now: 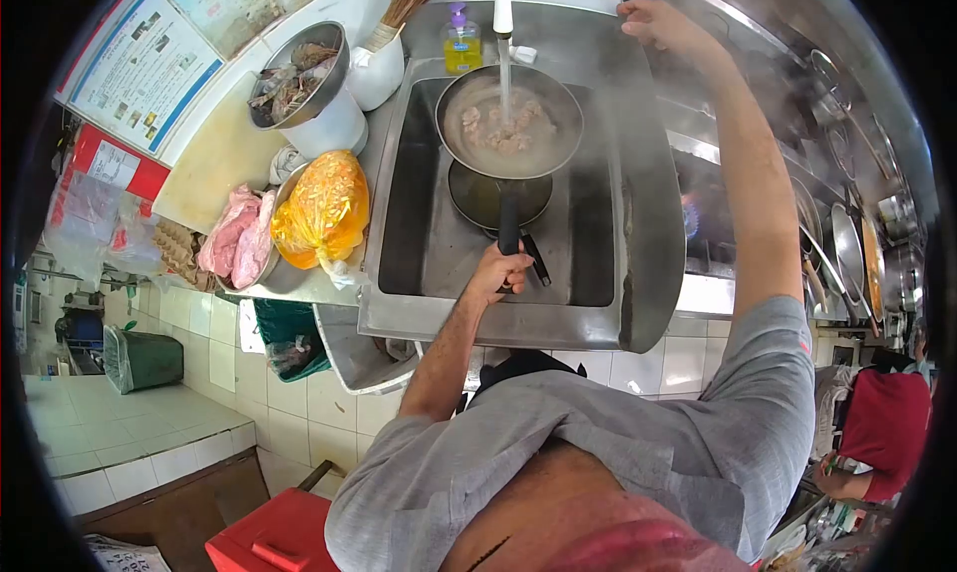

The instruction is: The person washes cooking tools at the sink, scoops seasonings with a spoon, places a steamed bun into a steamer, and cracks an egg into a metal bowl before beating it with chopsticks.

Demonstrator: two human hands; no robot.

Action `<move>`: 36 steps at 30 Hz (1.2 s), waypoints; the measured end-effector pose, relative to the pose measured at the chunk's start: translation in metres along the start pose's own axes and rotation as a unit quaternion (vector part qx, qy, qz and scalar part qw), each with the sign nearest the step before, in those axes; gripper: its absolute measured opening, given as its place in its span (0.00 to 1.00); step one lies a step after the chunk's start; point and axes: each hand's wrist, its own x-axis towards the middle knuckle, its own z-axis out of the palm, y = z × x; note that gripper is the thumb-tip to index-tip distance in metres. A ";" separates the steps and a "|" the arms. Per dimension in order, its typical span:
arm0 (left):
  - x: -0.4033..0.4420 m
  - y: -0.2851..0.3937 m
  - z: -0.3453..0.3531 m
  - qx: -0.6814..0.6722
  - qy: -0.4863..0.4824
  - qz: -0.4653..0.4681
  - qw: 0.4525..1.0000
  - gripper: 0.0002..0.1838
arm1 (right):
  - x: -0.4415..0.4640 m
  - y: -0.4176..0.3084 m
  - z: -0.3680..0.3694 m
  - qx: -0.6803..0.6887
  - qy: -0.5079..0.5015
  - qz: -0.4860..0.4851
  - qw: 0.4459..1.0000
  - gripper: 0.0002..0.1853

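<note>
The left hand [498,273] grips the pan [571,124] by its handle, above the sink [588,258], under running water [505,79]. The right hand [666,26] is half curled; whether holding something, I cannot tell.

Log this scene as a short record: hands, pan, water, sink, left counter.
Left hand: left hand grips the handle of the upper pan
Right hand: right hand raised near the sink's far right corner; grip unclear
Upper pan contents: pale pieces in cloudy liquid
Water: running from the white tap into the upper pan
Sink: second pan partly hidden beneath
Left counter: yellow bag, pink meat
</note>
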 end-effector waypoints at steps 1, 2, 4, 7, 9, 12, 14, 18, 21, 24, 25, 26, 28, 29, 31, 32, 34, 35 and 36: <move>0.001 0.001 0.000 0.003 -0.001 0.004 1.000 0.14 | -0.013 -0.023 -0.004 0.012 -0.020 0.046 0.999 0.22; 0.003 0.001 0.000 0.006 -0.002 0.008 1.000 0.14 | -0.021 -0.036 -0.006 0.024 -0.041 0.092 0.995 0.23; 0.007 0.000 -0.001 0.014 -0.005 0.011 1.000 0.14 | -0.012 -0.011 -0.008 0.016 -0.046 0.041 0.998 0.23; 0.008 0.000 0.002 0.012 -0.013 0.012 1.000 0.14 | -0.024 -0.029 -0.009 -0.008 -0.036 0.021 0.999 0.24; 0.009 -0.001 0.006 0.002 -0.020 0.009 1.000 0.14 | -0.029 -0.050 -0.007 -0.025 -0.019 0.054 0.998 0.24; 0.012 -0.006 0.011 -0.013 -0.029 0.008 0.999 0.15 | -0.025 -0.056 -0.005 -0.041 -0.036 0.053 0.997 0.23; 0.014 -0.007 0.012 -0.011 -0.047 0.003 0.999 0.15 | -0.015 -0.048 0.000 -0.096 -0.025 -0.032 0.995 0.21; 0.015 -0.010 0.013 -0.019 -0.055 -0.012 0.998 0.14 | -0.005 -0.056 0.014 -0.079 -0.016 -0.018 0.997 0.20; 0.013 -0.011 0.012 -0.015 -0.053 -0.026 0.998 0.14 | 0.021 -0.050 0.022 -0.109 -0.072 -0.002 0.991 0.20; 0.006 -0.010 0.011 -0.017 -0.039 -0.041 0.998 0.14 | 0.054 -0.025 0.050 -0.042 -0.065 0.007 0.997 0.20; 0.003 -0.011 0.010 -0.021 -0.037 -0.051 0.998 0.14 | 0.063 -0.022 0.059 -0.038 -0.087 0.027 0.995 0.22; 0.000 -0.012 0.008 -0.026 -0.033 -0.062 0.997 0.14 | 0.071 -0.020 0.069 -0.034 -0.111 0.047 0.992 0.24; -0.004 -0.012 0.005 -0.037 -0.029 -0.068 0.997 0.14 | 0.080 -0.010 0.097 -0.023 -0.081 0.056 0.995 0.19; -0.006 -0.010 0.005 -0.036 -0.018 -0.071 0.997 0.14 | 0.091 0.001 0.111 -0.006 -0.097 0.080 0.992 0.19; -0.010 -0.009 0.003 -0.025 0.002 -0.074 0.997 0.14 | 0.104 0.015 0.137 0.015 -0.115 0.102 0.988 0.19; -0.011 -0.009 0.001 -0.025 0.005 -0.073 0.997 0.14 | 0.106 0.019 0.149 0.038 -0.106 0.122 0.986 0.19; -0.013 -0.011 -0.003 -0.023 0.005 -0.072 0.997 0.14 | 0.119 0.033 0.175 0.065 -0.100 0.142 0.983 0.20; -0.015 -0.011 -0.003 -0.036 0.020 -0.064 0.997 0.13 | 0.127 0.043 0.189 0.065 -0.080 0.151 0.983 0.21; -0.015 -0.010 -0.002 -0.035 0.023 -0.064 0.997 0.13 | 0.133 0.046 0.198 0.065 -0.058 0.158 0.984 0.23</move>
